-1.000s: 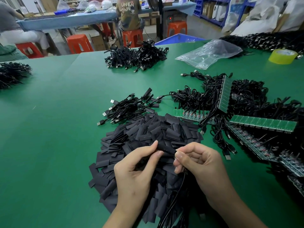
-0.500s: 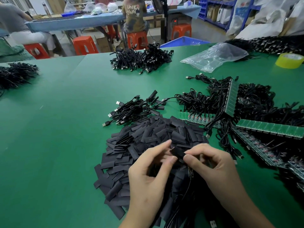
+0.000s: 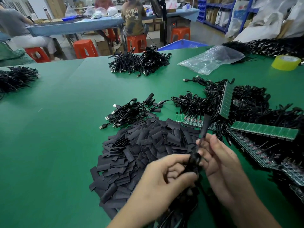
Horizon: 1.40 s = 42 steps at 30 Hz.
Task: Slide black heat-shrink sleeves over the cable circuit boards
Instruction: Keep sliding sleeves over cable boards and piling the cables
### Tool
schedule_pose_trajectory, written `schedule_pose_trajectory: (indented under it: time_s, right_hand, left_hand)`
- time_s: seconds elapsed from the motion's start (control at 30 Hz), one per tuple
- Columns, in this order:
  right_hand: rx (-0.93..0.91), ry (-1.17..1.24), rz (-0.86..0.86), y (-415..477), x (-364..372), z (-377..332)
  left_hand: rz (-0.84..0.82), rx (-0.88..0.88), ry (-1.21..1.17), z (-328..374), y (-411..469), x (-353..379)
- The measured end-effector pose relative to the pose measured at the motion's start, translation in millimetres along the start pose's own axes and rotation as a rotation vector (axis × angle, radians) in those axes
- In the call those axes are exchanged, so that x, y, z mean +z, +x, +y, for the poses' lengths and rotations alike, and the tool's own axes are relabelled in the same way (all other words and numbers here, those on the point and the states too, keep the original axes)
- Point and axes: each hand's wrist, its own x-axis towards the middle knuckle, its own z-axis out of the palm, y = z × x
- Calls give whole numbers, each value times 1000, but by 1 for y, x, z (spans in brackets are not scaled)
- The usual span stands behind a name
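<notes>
Your sleeve pile (image 3: 139, 150) sat on the green table (image 3: 57, 137), just left of your hands. Your left hand (image 3: 166, 178) had its fingers curled round the cable (image 3: 193, 160). Your right hand (image 3: 220, 160) pinched it a bit higher, with the sleeved end (image 3: 205, 125) poking up in front of the boards (image 3: 263, 131).

Two hands at work over a green table (image 3: 57, 129): L hand (image 3: 164, 178) grips a looped black cable (image 3: 195, 159), and R hand (image 3: 220, 163) pinches the same cable just below its sleeved end (image 3: 205, 124), which points up and away, blurred. Beneath them is a heap of flat black heat-shrink sleeves (image 3: 139, 150). Beyond it lies a small bundle of USB cables (image 3: 130, 112) w/ black sleeved ends. To the R, green circuit board strips (image 3: 263, 131) lie amid tangled cable. Far side: clear plastic bag (image 3: 212, 59), yellow tape roll (image 3: 286, 62).
</notes>
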Motion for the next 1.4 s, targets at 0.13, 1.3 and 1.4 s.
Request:
schedule_pose_trajectory:
  time_s: [0.13, 1.3, 1.4]
  right_hand:
    - [-27, -118, 71, 2, -7, 0]
    - [-304, -806, -101, 6, -14, 0]
    - [-194, -893, -340, 2, -14, -4]
  left_hand:
    - [151, 52, 359, 24, 27, -55]
    - [170, -14, 473, -3, 19, 8]
    - [253, -36, 194, -1, 13, -2]
